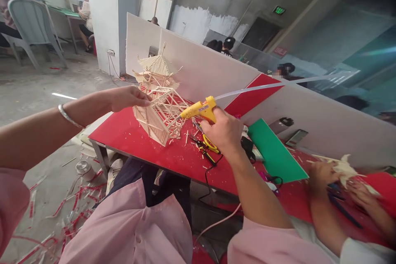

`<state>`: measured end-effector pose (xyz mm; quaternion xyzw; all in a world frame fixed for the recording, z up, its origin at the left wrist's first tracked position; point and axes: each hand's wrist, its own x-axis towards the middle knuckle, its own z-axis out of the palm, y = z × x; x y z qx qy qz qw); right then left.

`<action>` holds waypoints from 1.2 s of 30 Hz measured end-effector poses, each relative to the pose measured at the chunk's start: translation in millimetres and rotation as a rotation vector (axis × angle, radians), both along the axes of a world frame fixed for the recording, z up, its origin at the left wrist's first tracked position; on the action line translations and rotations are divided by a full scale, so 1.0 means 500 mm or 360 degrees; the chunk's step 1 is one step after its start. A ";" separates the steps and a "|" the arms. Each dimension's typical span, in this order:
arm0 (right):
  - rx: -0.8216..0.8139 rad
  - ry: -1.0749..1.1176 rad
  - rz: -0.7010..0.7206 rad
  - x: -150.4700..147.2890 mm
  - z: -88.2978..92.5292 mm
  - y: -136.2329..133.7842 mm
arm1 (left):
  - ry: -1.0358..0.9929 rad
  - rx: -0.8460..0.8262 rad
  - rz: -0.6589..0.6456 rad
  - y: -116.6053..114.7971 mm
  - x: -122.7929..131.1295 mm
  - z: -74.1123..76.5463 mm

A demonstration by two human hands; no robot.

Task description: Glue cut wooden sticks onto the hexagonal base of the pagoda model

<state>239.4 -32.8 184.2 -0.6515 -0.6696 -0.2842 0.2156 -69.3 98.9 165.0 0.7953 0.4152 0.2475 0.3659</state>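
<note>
My left hand (131, 97) is closed on the upper left edge of a wooden stick frame (153, 121), which stands tilted on the red table (120, 134). In my right hand (224, 130) is a yellow glue gun (199, 109), its nozzle pointing left at the right side of the frame. A long clear glue stick (247, 90) extends from the back of the gun. Behind the frame rises a small stick tower with a pointed roof (159, 65). Pliers with yellow and black handles (208, 148) lie below my right hand.
Loose sticks and scraps lie around the frame. A green board (275, 150) leans at the right, and a white partition (192, 57) borders the table's back. A co-worker's hands (323, 173) hold pale pieces at far right. Red-and-clear wrappers (77, 202) litter the floor.
</note>
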 end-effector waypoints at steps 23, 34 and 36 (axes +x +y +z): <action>0.0039 -0.0094 0.0128 -0.060 0.013 0.039 | -0.0577 -0.0123 0.0134 -0.064 -0.058 -0.076; 0.0006 -0.0067 0.0209 -0.072 0.000 0.011 | -0.0712 -0.0076 0.0142 -0.083 -0.059 -0.105; -0.0013 -0.0085 0.0217 -0.075 -0.001 0.007 | -0.0714 -0.0055 0.0159 -0.086 -0.057 -0.103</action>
